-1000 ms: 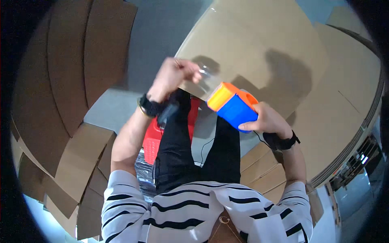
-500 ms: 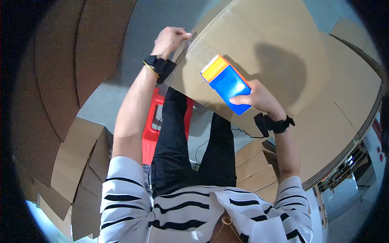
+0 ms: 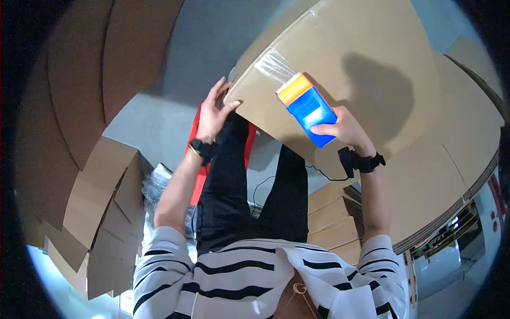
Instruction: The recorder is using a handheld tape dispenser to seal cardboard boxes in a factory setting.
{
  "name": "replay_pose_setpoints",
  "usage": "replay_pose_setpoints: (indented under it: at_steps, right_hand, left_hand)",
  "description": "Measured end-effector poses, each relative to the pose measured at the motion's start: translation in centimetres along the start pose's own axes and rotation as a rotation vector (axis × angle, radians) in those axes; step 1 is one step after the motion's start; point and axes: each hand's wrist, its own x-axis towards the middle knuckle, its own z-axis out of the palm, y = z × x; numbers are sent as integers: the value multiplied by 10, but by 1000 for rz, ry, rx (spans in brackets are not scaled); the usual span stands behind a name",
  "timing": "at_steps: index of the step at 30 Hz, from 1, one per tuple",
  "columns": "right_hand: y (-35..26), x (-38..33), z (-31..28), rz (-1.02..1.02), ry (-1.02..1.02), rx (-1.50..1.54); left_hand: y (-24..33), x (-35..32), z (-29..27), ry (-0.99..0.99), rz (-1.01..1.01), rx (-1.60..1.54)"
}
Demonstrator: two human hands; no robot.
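Setting: grey floor is showing at the upper middle of the frame, and I am seeing flat cardboard sheets (image 3: 69, 85) fanning along the left edge.
Lower left: folded cardboard pieces (image 3: 101, 212) are lying stacked beside the person's leg.
Left hand: my view has the left hand (image 3: 212, 114) pressing the near corner of the large cardboard box (image 3: 372, 95), fingers spread and thumb tucked under the edge; I judge it is steadying the box so that it does not shift.
Centre: clear tape (image 3: 276, 66) is lying across the box's seam, just left of the dispenser's orange end.
Tape dispenser: the blue and orange tape dispenser (image 3: 308, 109) is resting on the box top at upper centre, its long axis running diagonally, orange end pointing to the upper left toward the tape.
Right hand: the right hand (image 3: 345, 127) is gripping the dispenser's lower blue end, fingers closed around it.
Lower right: more stacked cardboard (image 3: 334, 223) is sitting beneath the right forearm.
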Motion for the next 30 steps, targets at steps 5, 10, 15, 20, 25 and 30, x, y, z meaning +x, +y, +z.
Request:
replay_pose_setpoints:
  at_steps: [5, 10, 15, 20, 25, 30]
  right_hand:
    - [-4, 0, 0, 64, 8, -56]
    - [-8, 0, 0, 44, -45, 62]
    - [-8, -2, -2, 58, -16, 53]
    - [-6, 1, -1, 21, -25, 3]
    - [6, -5, 1, 21, -45, 9]
    - [23, -12, 4, 26, -82, -32]
  left_hand:
    - [-25, -14, 53, 413, 107, -152]
    - [-26, -5, 80, 631, 283, -57]
    - [-34, 4, 89, 759, 308, -78]
    - [-49, 16, 84, 806, 384, -4]
    - [-47, -4, 92, 818, 254, -101]
    - [-8, -28, 79, 551, -28, 373]
